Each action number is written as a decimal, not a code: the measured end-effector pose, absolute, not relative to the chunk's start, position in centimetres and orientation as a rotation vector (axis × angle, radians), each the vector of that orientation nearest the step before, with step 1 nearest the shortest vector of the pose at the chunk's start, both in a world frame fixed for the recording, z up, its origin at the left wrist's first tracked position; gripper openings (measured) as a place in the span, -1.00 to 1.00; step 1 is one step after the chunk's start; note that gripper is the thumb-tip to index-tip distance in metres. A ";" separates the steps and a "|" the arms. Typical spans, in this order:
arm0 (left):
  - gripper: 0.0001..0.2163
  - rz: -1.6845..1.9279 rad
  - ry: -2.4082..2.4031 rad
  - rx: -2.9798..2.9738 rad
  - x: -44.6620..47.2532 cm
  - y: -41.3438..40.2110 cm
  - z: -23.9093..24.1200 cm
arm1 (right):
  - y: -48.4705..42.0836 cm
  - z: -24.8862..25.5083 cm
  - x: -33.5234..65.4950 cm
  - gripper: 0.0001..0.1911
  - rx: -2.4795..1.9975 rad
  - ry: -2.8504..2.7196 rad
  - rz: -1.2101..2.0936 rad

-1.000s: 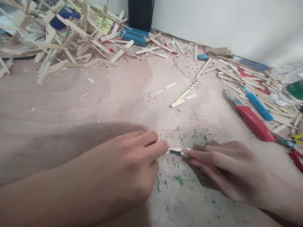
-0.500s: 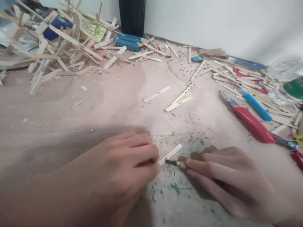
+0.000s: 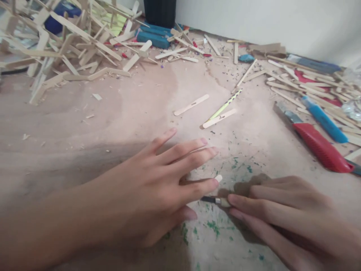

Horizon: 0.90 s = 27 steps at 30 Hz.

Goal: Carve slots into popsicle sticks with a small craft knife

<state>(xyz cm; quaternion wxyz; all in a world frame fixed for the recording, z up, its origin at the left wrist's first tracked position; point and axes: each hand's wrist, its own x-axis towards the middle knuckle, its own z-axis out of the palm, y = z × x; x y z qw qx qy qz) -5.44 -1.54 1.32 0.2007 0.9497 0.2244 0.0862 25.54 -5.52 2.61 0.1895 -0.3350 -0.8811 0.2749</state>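
Note:
My left hand [image 3: 169,177] is spread over a wooden craft stick [image 3: 219,178], with the index finger laid along it. Most of that stick is hidden under the fingers; its rounded end shows past the fingertip. Between finger and thumb, my right hand [image 3: 284,214] pinches a small craft knife [image 3: 218,201] with a dark narrow tip, silver collar and pale handle. The knife tip reaches the stick beside my left index finger. Farther up lie a craft stick with a slot in its middle [image 3: 191,104], another slotted stick [image 3: 222,117] and a yellow patterned strip [image 3: 225,105].
A red-handled utility knife [image 3: 321,146] and a blue pen-like tool [image 3: 324,119] lie at right, near piled sticks [image 3: 310,88]. A tangled stick structure [image 3: 73,45] fills the back left. A teal block [image 3: 153,35] sits below a dark container [image 3: 160,13]. Green flecks mark the worktop [image 3: 135,105].
My left hand has opened from a closed grip, its fingers spreading forward and right over the stick. My right hand keeps the knife at the stick. The view has shifted slightly.

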 end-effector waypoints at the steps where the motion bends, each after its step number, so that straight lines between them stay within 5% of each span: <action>1: -0.58 0.237 0.638 2.656 -5.4 -1.6 1.5 | -5.6 2.6 25.4 -0.80 -0.956 -2.452 0.788; 12: -0.57 0.253 0.679 2.625 -5.5 -1.8 1.3 | -5.9 2.0 25.6 -0.81 -0.889 -2.559 0.609; 27: -0.55 0.282 0.682 2.596 -5.7 -1.7 0.9 | -6.3 2.4 25.6 -0.85 -0.975 -2.423 0.768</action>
